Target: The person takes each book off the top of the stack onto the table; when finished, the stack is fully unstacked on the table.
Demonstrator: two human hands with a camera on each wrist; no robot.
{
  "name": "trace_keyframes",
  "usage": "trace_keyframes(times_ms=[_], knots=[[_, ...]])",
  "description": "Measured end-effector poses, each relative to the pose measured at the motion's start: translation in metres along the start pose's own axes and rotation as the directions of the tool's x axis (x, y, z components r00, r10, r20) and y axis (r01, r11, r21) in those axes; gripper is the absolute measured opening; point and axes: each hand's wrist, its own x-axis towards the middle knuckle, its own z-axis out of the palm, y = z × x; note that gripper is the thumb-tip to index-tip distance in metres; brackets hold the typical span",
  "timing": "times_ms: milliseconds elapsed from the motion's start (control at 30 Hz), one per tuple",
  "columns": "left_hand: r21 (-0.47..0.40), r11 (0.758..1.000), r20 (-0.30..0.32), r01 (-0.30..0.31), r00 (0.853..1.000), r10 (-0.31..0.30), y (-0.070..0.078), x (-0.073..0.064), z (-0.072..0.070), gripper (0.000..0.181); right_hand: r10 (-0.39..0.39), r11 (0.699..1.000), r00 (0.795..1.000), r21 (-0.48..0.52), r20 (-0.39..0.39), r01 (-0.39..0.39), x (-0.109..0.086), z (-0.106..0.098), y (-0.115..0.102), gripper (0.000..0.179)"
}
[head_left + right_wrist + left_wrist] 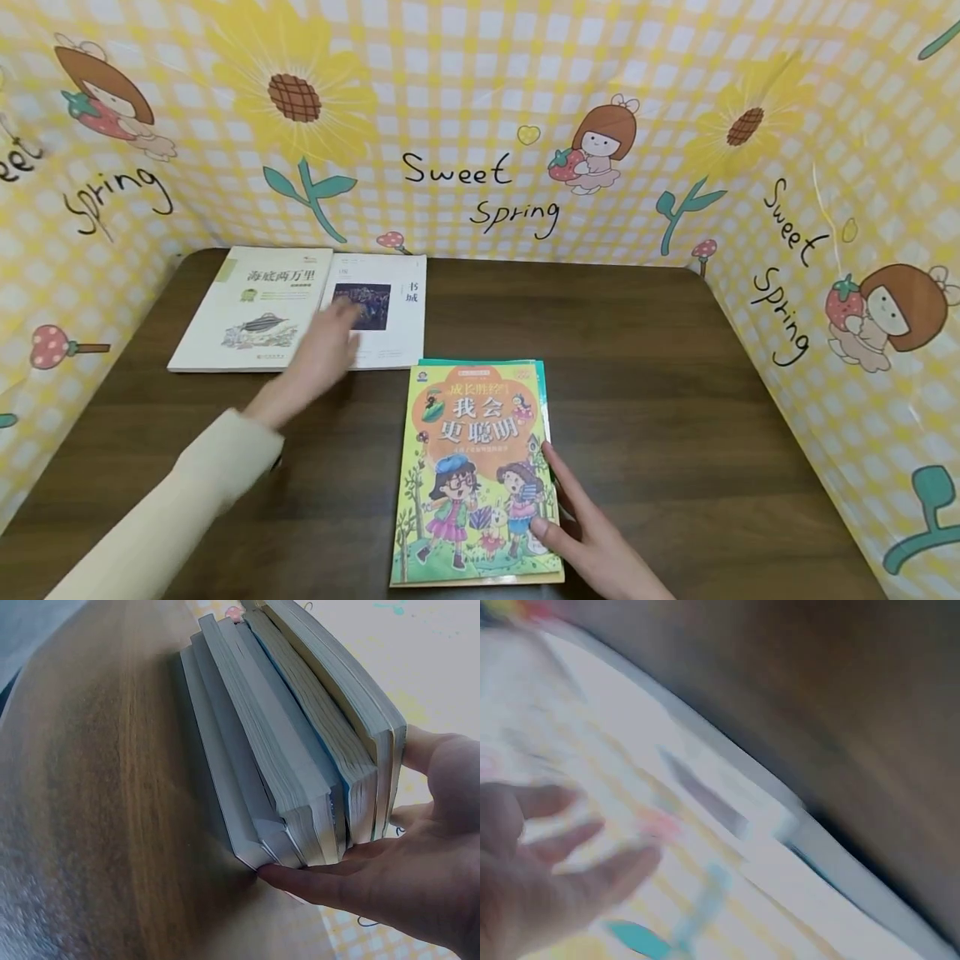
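Observation:
My left hand (326, 337) reaches over a white magazine (401, 346) with a dark picture, fingers loosely spread and blurred by motion. In the left wrist view the left hand (547, 885) holds nothing between its fingers. A stack of books stands nearest to me, topped by a colourful children's book (487, 546) with two cartoon children. My right hand (592, 542) lies along the stack's right side, thumb on the top cover. The right wrist view shows its fairly straight fingers against the page edges of several stacked books (300, 750), one fingertip reaching the lowest.
A white book (240, 333) with a ship drawing lies beside the magazine at the back left of the dark wooden table (645, 400). Yellow checked cloth (465, 100) with flowers and cartoon figures rises behind the table and on both sides.

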Motion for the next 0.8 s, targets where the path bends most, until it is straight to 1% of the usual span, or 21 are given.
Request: trace_keyframes(times_ms=[33, 67, 100, 133, 200, 267, 300, 367, 433, 467, 533, 567, 600, 700, 767, 800], knots=[[-0.057, 0.998, 0.059, -0.02, 0.998, 0.023, 0.012, -0.014, 0.0, 0.046, 0.006, 1.0, 1.0, 0.006, 0.004, -0.006, 0.0, 0.001, -0.001, 0.073], [-0.127, 0.992, 0.122, -0.021, 0.992, 0.037, 0.023, -0.03, 0.0, 0.047, 0.009, 1.0, 1.0, 0.011, 0.005, -0.009, 0.0, 0.001, -0.001, 0.073], [-0.2, 0.98, 0.191, 0.005, 0.981, 0.034, 0.034, -0.046, 0.002, 0.051, 0.01, 1.0, 1.0, 0.019, 0.006, -0.01, 0.0, 0.001, -0.002, 0.073], [-0.257, 0.966, 0.25, 0.043, 0.968, 0.023, 0.044, -0.062, 0.004, 0.056, 0.01, 1.0, 1.0, 0.025, 0.006, -0.01, 0.0, 0.002, -0.003, 0.074], [-0.329, 0.936, 0.338, 0.124, 0.941, -0.005, 0.059, -0.093, 0.009, 0.063, 0.013, 0.999, 1.0, 0.037, 0.005, -0.013, 0.0, 0.002, -0.004, 0.074], [-0.384, 0.896, 0.41, 0.222, 0.911, -0.05, 0.07, -0.119, 0.013, 0.068, 0.021, 0.998, 1.0, 0.051, 0.004, -0.021, 0.0, 0.002, -0.005, 0.076], [-0.407, 0.871, 0.444, 0.275, 0.893, -0.074, 0.074, -0.13, 0.016, 0.069, 0.032, 0.998, 0.999, 0.062, 0.004, -0.032, 0.0, 0.003, -0.005, 0.077], [-0.436, 0.816, 0.508, 0.379, 0.852, -0.124, 0.082, -0.144, 0.019, 0.074, 0.06, 0.995, 0.998, 0.085, -0.003, -0.059, 0.0, 0.003, -0.005, 0.079], [-0.446, 0.764, 0.555, 0.467, 0.813, -0.173, 0.088, -0.151, 0.023, 0.08, 0.092, 0.99, 0.996, 0.109, -0.015, -0.09, 0.0, 0.004, -0.004, 0.082], [-0.454, 0.741, 0.57, 0.495, 0.8, -0.185, 0.091, -0.153, 0.024, 0.082, 0.107, 0.987, 0.994, 0.122, -0.016, -0.104, 0.001, 0.005, -0.004, 0.083], [-0.48, 0.69, 0.59, 0.541, 0.781, -0.202, 0.094, -0.153, 0.028, 0.084, 0.12, 0.981, 0.993, 0.153, -0.001, -0.118, 0.002, 0.006, -0.003, 0.084], [-0.497, 0.668, 0.592, 0.554, 0.779, -0.206, 0.095, -0.154, 0.029, 0.084, 0.121, 0.979, 0.993, 0.166, 0.01, -0.121, 0.002, 0.006, -0.003, 0.084], [-0.524, 0.639, 0.591, 0.564, 0.78, -0.204, 0.096, -0.154, 0.031, 0.083, 0.118, 0.972, 0.992, 0.202, 0.033, -0.123, 0.002, 0.006, -0.002, 0.084], [-0.6, 0.56, 0.584, 0.571, 0.791, -0.181, 0.1, -0.153, 0.033, 0.079, 0.109, 0.955, 0.99, 0.265, 0.092, -0.13, 0.002, 0.006, -0.003, 0.083], [-0.632, 0.531, 0.569, 0.565, 0.803, -0.176, 0.103, -0.152, 0.033, 0.078, 0.113, 0.955, 0.989, 0.265, 0.099, -0.136, 0.002, 0.005, -0.006, 0.084], [-0.639, 0.524, 0.565, 0.563, 0.806, -0.177, 0.104, -0.152, 0.033, 0.077, 0.118, 0.959, 0.989, 0.248, 0.09, -0.137, 0.001, 0.004, -0.007, 0.085]])
